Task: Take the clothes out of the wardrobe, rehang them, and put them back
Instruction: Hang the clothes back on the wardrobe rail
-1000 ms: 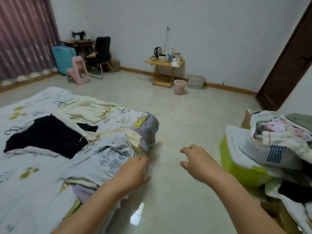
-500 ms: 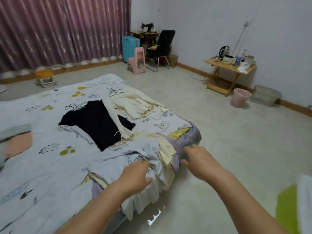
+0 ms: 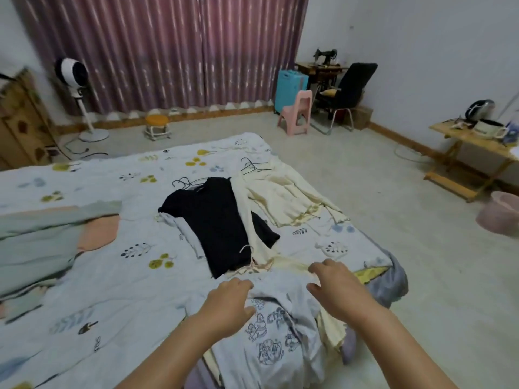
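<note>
A pale blue shirt with cartoon prints (image 3: 276, 327) lies at the bed's near corner over cream clothes. My left hand (image 3: 229, 306) hovers on its left part, fingers loosely curled, holding nothing I can see. My right hand (image 3: 335, 284) reaches over its top right edge, fingers bent downward at the cloth. Beyond them a black top (image 3: 216, 223) lies flat with a wire hanger (image 3: 186, 183) at its neck. A cream garment (image 3: 283, 197) lies right of it with dark hangers (image 3: 252, 167) at its far end. A pale hanger (image 3: 250, 262) sits just past my hands.
The bed (image 3: 112, 265) has a floral cover and a folded green-and-peach blanket (image 3: 50, 237) at left. Beyond are a fan (image 3: 75, 80), small stool (image 3: 156, 126), pink chair (image 3: 296, 113), blue suitcase (image 3: 290, 89), black chair (image 3: 348, 91), wooden side table (image 3: 474, 158) and pink bin (image 3: 500, 217).
My view has swung left from the floor and laundry pile to face the bed. Both hands have moved from over the floor onto the pale blue shirt at the bed's corner.
</note>
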